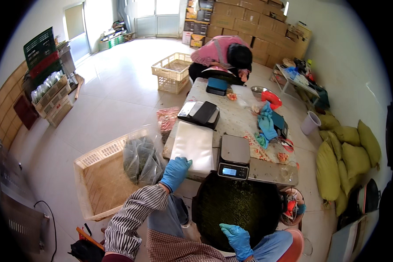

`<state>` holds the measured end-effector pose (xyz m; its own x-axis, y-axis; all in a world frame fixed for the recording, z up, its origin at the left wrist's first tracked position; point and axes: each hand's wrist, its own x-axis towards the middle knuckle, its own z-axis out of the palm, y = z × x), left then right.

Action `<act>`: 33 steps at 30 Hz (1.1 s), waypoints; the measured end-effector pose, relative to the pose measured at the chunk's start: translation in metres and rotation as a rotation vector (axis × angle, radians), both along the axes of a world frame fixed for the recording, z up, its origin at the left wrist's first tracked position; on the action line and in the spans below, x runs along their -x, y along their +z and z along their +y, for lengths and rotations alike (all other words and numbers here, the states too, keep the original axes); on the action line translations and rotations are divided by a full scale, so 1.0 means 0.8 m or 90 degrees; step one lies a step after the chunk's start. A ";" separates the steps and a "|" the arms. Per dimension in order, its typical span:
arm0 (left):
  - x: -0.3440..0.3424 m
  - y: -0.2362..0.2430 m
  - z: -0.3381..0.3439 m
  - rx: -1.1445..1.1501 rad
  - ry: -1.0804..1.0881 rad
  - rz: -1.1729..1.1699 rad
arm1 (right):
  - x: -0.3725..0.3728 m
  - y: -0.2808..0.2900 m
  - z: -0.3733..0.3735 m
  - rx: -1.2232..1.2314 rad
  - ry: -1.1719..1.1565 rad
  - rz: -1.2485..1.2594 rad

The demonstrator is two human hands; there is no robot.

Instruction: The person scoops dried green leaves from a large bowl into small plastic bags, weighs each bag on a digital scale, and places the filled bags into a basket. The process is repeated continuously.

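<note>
My left hand (176,174), in a blue glove, is at the near left corner of a stack of clear plastic bags (194,142) on the table. Its fingers are closed on the edge of a bag. My right hand (237,240), also gloved in blue, hovers over the near side of a wide black pan (197,219) of fine dark green loose leaves (236,203). Its fingers stretch out to the left, and I see nothing in them. Between the bags and the pan's far rim stands a digital scale (234,153) with a lit display.
Filled clear bags (140,159) stand in a cream plastic crate (94,185) at left. Another person (216,54) bends over the table's far end. A second scale (199,113), blue gloves (266,122) and red scraps (257,150) lie on the table (270,171). Green sacks (329,170) line the right wall.
</note>
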<state>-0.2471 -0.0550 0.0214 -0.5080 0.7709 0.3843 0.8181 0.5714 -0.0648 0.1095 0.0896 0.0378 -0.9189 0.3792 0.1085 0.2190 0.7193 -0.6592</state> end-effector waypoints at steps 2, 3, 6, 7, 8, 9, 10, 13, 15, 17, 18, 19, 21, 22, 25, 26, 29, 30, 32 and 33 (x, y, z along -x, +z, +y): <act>0.027 -0.044 0.009 0.002 0.033 -0.005 | -0.016 0.001 0.000 -0.009 -0.021 -0.006; 0.030 -0.058 0.009 0.005 0.041 -0.015 | -0.026 0.000 0.001 -0.013 -0.038 -0.012; 0.029 -0.024 0.017 -0.008 -0.036 0.010 | -0.061 -0.019 0.009 -0.089 -0.030 -0.034; 0.031 -0.022 0.018 -0.004 -0.010 -0.013 | -0.068 -0.023 0.009 -0.060 -0.037 -0.049; 0.041 -0.025 0.017 -0.088 -0.020 -0.151 | -0.073 -0.029 0.011 -0.067 -0.022 -0.053; 0.052 -0.028 0.014 -0.167 -0.029 -0.292 | -0.079 -0.034 0.011 -0.072 -0.008 -0.056; 0.064 -0.026 0.011 -0.166 0.022 -0.392 | -0.081 -0.036 0.010 -0.076 0.007 -0.057; 0.099 -0.046 0.010 -0.204 0.056 -0.577 | -0.078 -0.038 0.002 -0.076 -0.072 -0.168; 0.104 -0.047 0.015 -0.294 0.024 -0.618 | -0.088 -0.062 0.001 0.059 -0.144 -0.113; 0.101 -0.052 0.025 -0.419 0.042 -0.737 | -0.089 -0.064 0.000 0.081 -0.175 -0.163; 0.102 -0.049 0.018 -0.422 0.082 -0.778 | -0.092 -0.064 -0.001 0.112 -0.174 -0.159; 0.092 -0.033 0.018 -0.425 0.125 -0.820 | -0.096 -0.066 -0.004 0.117 -0.161 -0.158; 0.095 -0.026 0.008 -0.482 0.121 -0.834 | -0.101 -0.070 -0.008 0.124 -0.126 -0.150; 0.090 -0.014 0.002 -0.524 0.088 -0.827 | -0.102 -0.070 -0.009 0.106 -0.115 -0.180; 0.043 0.046 0.003 -0.634 0.019 -0.702 | -0.108 -0.086 -0.012 0.117 -0.143 -0.174; 0.025 0.066 0.003 -0.655 0.000 -0.637 | -0.103 -0.088 -0.013 0.111 -0.165 -0.168; 0.007 0.058 0.001 -0.687 0.019 -0.564 | -0.075 -0.082 -0.015 0.121 -0.205 -0.225; -0.002 0.048 0.000 -0.688 0.039 -0.577 | -0.072 -0.076 -0.015 0.143 -0.213 -0.286; -0.013 0.047 0.000 -0.719 0.031 -0.545 | -0.059 -0.034 -0.015 0.138 -0.245 -0.221; -0.021 0.048 -0.003 -0.716 0.040 -0.491 | -0.056 -0.030 -0.014 0.169 -0.264 -0.192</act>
<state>-0.2301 -0.0575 0.0598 -0.8993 0.2009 0.3885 0.4055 0.0496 0.9128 0.1541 0.0781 0.0138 -0.6637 0.6924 -0.2831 0.6533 0.3522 -0.6702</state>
